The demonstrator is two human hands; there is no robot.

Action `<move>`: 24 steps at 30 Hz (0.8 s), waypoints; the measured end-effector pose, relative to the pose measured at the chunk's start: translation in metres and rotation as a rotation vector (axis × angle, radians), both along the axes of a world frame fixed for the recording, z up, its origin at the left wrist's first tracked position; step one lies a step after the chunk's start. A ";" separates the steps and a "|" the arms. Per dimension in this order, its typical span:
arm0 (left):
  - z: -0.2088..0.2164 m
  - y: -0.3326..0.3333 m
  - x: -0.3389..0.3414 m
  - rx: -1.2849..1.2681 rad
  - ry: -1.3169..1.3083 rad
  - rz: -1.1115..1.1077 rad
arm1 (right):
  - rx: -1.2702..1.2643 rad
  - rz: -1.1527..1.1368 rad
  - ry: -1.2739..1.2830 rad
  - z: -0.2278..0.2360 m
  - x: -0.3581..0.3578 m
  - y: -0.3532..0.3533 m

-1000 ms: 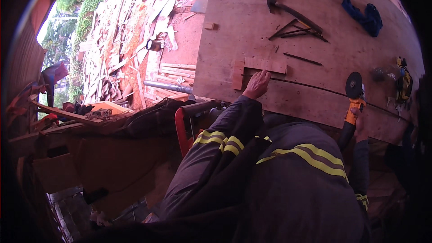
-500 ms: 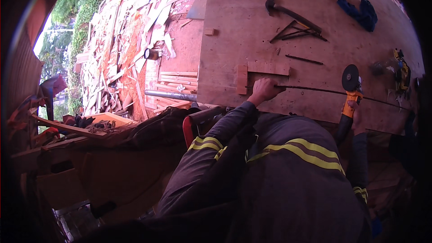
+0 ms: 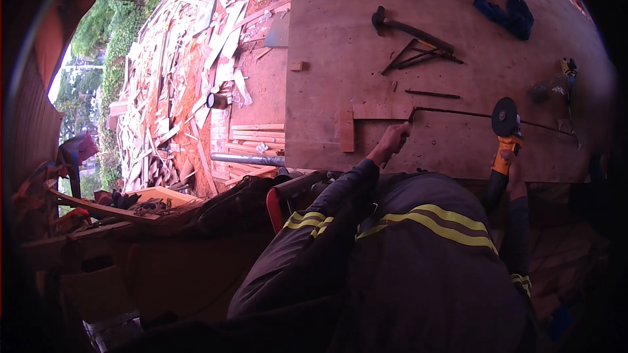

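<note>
Rod (image 3: 458,114) lay along the plywood board (image 3: 327,59), its near end gripped by the left hand (image 3: 390,142). The right hand (image 3: 512,171) was clenched on the grinder (image 3: 505,132), disc touching the rod mid-length. Judging from the head view, a steady hold and light, square disc pressure would keep the cut clean. A hammer (image 3: 407,27) lay well apart.

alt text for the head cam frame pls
A person's left hand holds one end of a thin metal rod on a plywood board, while the right hand holds an angle grinder at the rod; a hammer lies beyond.
</note>
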State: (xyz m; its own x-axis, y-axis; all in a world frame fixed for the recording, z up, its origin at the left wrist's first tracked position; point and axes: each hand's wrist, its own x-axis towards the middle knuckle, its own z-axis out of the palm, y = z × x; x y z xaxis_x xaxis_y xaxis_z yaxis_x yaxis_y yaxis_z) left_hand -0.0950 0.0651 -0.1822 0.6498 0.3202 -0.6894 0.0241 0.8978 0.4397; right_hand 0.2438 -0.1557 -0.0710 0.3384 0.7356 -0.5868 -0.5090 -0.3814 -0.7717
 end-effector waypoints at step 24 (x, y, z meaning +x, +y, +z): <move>0.070 0.095 0.093 1.957 0.573 -0.413 | -0.054 -0.151 0.039 -0.022 0.001 -0.029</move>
State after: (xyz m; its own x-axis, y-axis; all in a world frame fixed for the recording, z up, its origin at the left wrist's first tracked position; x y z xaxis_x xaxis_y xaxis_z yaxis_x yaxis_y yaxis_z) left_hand -0.0024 0.1602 -0.1123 0.7429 0.6400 0.1962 0.5054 -0.7284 0.4626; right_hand 0.2443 -0.1847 -0.0930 0.4193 0.6453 -0.6386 -0.5926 -0.3383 -0.7310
